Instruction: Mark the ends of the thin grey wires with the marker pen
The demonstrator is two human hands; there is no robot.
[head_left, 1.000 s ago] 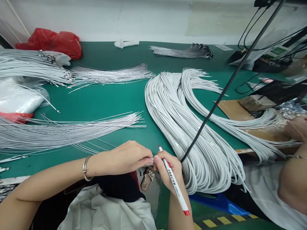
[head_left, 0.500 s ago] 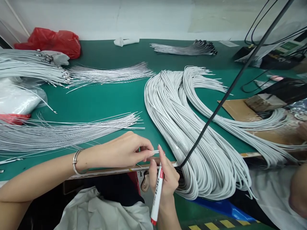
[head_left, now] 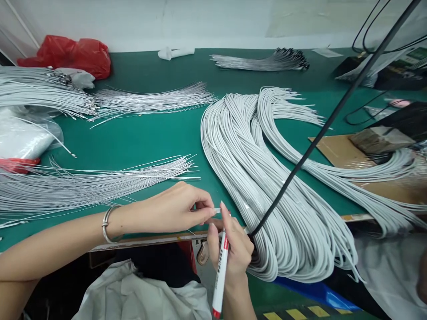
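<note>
At the bench's front edge my left hand, with a metal bangle at its wrist, pinches a short white piece between thumb and fingertips. Only its end shows; whether it is a cable end or a tube I cannot tell. In my right hand is a white marker pen with red ends, slanting down toward me. My right index fingertip is against or very close to the white piece. Just right of that hand, a thick bundle of white cables hangs over the bench edge.
Thin white wires lie behind my left forearm. More wire bundles and a red plastic bag are farther back. A black rod crosses diagonally on the right. Cardboard lies there, and part of another person shows at the right edge.
The view has shifted slightly. Less of the white piece shows between my hands, and my right hand with the marker pen sits a little lower and to the right.
</note>
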